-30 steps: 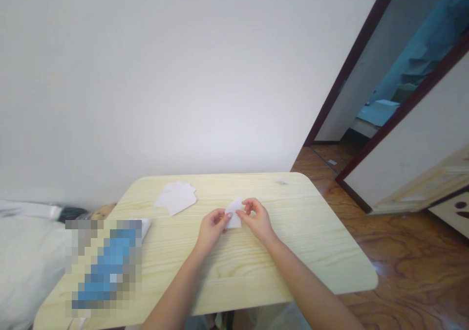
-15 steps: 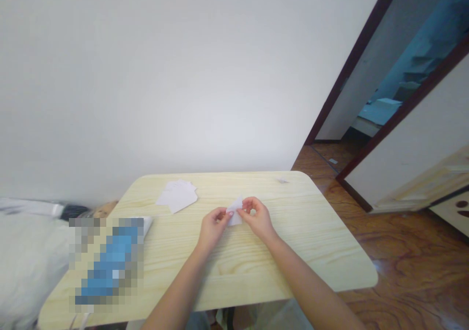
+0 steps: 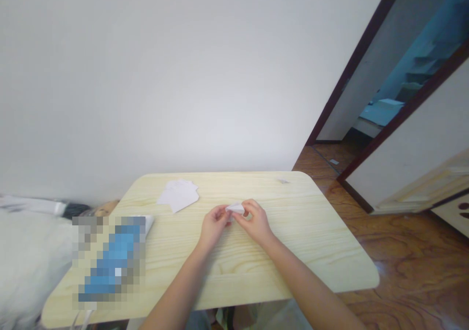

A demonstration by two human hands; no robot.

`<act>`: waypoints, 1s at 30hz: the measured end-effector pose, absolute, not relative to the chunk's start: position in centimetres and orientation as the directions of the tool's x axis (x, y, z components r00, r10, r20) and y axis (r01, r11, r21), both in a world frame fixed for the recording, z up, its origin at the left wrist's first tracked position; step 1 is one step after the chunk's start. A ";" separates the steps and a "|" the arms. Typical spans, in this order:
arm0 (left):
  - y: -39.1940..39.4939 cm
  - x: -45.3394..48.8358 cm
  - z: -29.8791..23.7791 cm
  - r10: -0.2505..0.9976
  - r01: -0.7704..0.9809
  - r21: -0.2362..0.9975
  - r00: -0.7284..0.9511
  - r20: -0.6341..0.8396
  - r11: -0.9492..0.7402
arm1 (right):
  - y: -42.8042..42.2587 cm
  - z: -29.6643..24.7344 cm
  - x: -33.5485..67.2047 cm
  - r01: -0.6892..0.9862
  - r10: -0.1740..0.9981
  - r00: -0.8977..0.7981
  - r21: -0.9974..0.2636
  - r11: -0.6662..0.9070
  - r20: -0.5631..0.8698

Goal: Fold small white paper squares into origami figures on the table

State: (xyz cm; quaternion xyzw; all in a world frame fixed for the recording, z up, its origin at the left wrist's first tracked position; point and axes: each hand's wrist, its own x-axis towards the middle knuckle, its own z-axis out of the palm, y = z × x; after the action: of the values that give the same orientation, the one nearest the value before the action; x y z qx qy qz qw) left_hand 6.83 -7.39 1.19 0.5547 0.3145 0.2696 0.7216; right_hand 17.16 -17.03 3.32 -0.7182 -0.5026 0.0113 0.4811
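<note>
Both hands meet over the middle of a light wooden table (image 3: 293, 252). A small folded piece of white paper (image 3: 235, 208) is pinched between them. My left hand (image 3: 213, 226) grips its left end with thumb and fingers closed. My right hand (image 3: 255, 221) holds the right end, fingers curled round it. The paper looks flattened, nearly edge-on to the camera.
A loose stack of white paper sheets (image 3: 178, 195) lies at the table's far left. A blurred blue object (image 3: 110, 261) rests on the near left part. A tiny paper scrap (image 3: 282, 181) sits near the far edge. An open doorway (image 3: 381, 110) stands to the right.
The paper stood up as a wider sheet between my fingers a second ago; now it is folded down smaller and flatter. Both hands stayed in place.
</note>
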 end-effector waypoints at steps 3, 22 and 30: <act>-7.2 6.8 0.8 0.761 -0.039 0.985 0.640 -0.105 0.169 | -17.0 3.3 17.0 0.701 0.750 0.481 -0.713 -0.017 0.455; -7.2 7.1 0.1 0.750 -0.088 0.981 0.657 -0.072 0.171 | -16.6 3.0 16.7 0.607 0.776 0.476 -0.793 0.050 0.414; -7.3 7.0 0.8 0.759 -0.077 0.977 0.643 -0.105 0.200 | -16.7 3.0 17.3 0.693 0.806 0.394 -0.719 0.055 0.441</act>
State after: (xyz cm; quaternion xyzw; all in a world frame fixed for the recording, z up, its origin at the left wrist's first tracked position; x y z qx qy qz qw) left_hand 6.98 -7.33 0.81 0.5605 0.3042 0.2931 0.7123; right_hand 17.25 -16.70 2.99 -0.6847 -0.5472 0.0595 0.4777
